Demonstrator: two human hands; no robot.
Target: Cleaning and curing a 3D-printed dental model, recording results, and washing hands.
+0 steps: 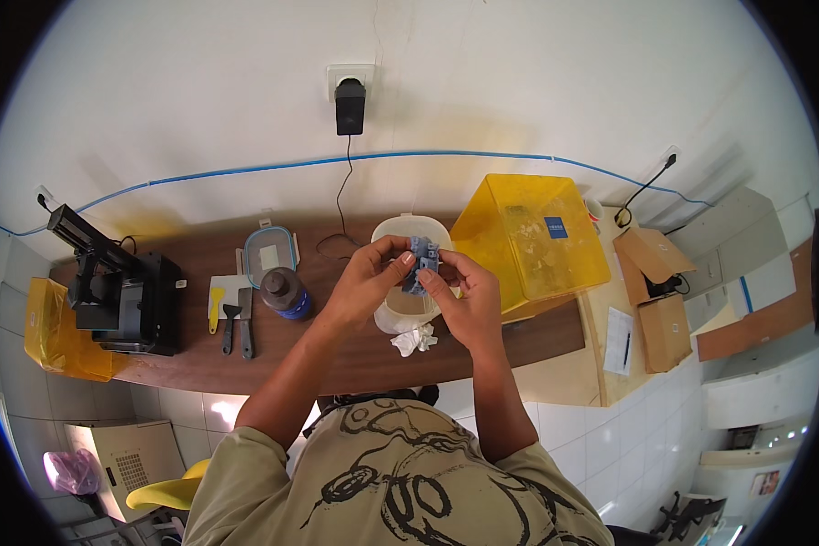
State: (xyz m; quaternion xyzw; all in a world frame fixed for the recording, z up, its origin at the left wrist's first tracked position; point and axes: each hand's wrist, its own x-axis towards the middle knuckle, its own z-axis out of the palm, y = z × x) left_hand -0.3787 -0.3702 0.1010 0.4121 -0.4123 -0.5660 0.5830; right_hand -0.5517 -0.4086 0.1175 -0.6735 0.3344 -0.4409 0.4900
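Both hands pinch blue-grey part between fingertips (above tub).

The part is a small grey-blue piece with an uneven, blocky outline, its finer detail too small to make out. It is held up between both hands, pinched by the fingertips of the left hand on one side and the right hand on the other. It hangs just above a white tub that sits under the hands.
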